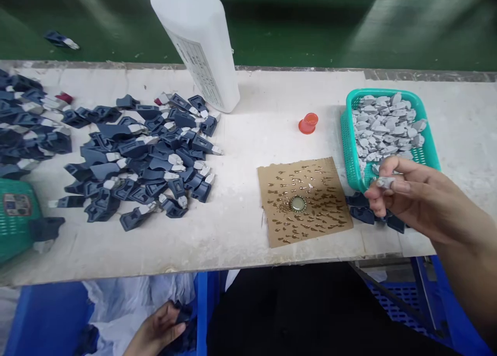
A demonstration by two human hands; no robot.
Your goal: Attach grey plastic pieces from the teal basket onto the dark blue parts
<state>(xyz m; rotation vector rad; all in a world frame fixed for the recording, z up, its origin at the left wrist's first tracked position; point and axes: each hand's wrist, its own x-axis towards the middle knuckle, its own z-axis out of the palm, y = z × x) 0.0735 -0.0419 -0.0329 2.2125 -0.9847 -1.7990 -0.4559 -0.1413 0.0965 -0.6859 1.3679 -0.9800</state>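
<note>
White worktable [240,226] spanning the whole view, with green floor beyond its far edge and blue crates below its near edge. On the left half lies a wide heap of dark blue plastic parts [143,159], many tipped with a pale grey insert; the heap runs off the left edge of the view, so its full extent cannot be seen. A tall white bottle [198,40] stands at the back of the table, leaning in the picture, its blue cap cut off by the top edge. At right, a teal basket [348,138] holds small grey pieces [384,125]. Between heap and basket lies a square of brown cardboard [303,203] dotted with glossy drops, a round metal cap [297,204] at its centre. A small red cap [308,123] rests on its side behind the cardboard.

Right hand [411,200]: raised just above the table at the basket's near corner, forearm entering from the lower right, thumb and fingertips pinching one grey piece [385,182]. A few dark blue parts [365,211] lie under it, partly hidden.

Left hand [157,330]: low, below the table edge, fingers curled around dark parts [184,314] in a blue crate lined with white plastic; whether it grips them cannot be told, as the bottom edge cuts off the wrist.
</note>
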